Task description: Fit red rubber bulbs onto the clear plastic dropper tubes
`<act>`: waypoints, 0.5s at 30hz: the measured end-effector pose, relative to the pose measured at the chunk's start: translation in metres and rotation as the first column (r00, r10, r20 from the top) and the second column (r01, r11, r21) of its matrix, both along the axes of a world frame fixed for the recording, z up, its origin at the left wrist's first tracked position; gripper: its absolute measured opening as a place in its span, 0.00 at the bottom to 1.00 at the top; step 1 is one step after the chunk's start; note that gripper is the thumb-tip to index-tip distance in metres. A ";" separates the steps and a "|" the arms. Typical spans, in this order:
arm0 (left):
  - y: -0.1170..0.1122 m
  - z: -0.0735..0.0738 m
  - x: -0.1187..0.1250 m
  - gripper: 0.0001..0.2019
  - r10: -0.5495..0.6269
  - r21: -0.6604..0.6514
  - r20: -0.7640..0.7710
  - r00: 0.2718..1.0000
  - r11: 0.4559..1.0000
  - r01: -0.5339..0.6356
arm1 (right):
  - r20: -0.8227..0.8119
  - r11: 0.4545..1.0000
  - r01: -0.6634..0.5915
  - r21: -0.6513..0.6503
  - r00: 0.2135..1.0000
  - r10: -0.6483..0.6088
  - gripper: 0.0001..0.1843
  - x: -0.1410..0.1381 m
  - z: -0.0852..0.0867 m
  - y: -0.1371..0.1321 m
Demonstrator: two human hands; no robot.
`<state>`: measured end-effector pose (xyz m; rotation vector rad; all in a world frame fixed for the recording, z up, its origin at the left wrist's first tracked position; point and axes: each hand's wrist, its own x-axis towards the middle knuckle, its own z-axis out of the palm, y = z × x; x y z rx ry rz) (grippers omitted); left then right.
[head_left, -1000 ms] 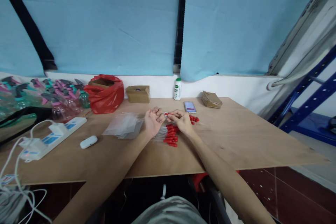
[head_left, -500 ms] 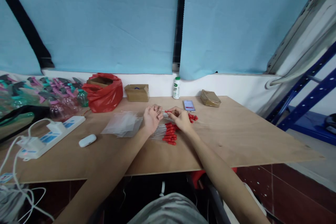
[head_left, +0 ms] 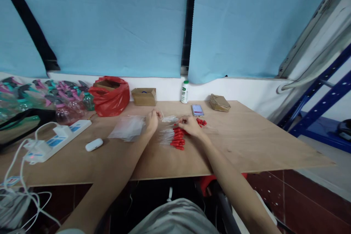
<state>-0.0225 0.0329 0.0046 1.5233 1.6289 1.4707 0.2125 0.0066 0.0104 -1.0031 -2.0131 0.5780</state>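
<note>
Thin pale rods with red handles (head_left: 178, 142) lie in a row on the wooden table, their handles toward the right. Behind that row is a pile of pale rods (head_left: 170, 118), with a cluster of red ends (head_left: 201, 121) to the right. My left hand (head_left: 153, 120) is at the left of the pile, fingers closed; a thin pale streak shows at the fingertips, but what they hold is unclear. Over the row's back end, my right hand (head_left: 190, 125) pinches a thin rod with a red end, partly hidden by the fingers. Clear plastic bags (head_left: 127, 128) lie left of my left hand.
Along the back stand a red plastic bag (head_left: 111, 98), a cardboard box (head_left: 144, 97), a white bottle (head_left: 184, 93), a phone (head_left: 197, 110) and a taped package (head_left: 219, 102). At left are spray bottles (head_left: 64, 111), a power strip (head_left: 59, 142) and a white case (head_left: 94, 144).
My hands have moved apart: the left has drawn back to the left, and the right has come slightly lower over the red handles. The pale pile between them shows more.
</note>
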 end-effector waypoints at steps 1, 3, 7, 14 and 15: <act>-0.001 -0.001 0.001 0.25 0.020 0.024 -0.071 0.997 1.000 -0.019 | 0.014 1.000 0.000 -0.015 1.000 0.001 0.08 0.001 -0.003 0.002; -0.004 -0.003 0.004 0.25 0.053 0.073 -0.165 0.985 0.996 -0.041 | 0.040 0.999 -0.009 -0.036 0.999 0.011 0.08 0.002 -0.006 0.005; -0.009 -0.003 0.007 0.27 -0.016 0.074 -0.277 0.961 0.997 0.038 | 0.087 0.998 0.005 -0.057 0.996 0.000 0.08 0.007 -0.008 0.006; -0.008 -0.008 0.009 0.27 -0.110 0.079 -0.278 0.954 0.987 0.137 | 0.070 0.999 0.008 -0.048 0.998 -0.004 0.10 0.008 -0.008 0.009; -0.008 -0.008 0.010 0.27 -0.111 0.079 -0.276 0.955 0.987 0.138 | 0.062 0.999 0.001 -0.053 0.998 0.002 0.11 0.008 -0.008 0.009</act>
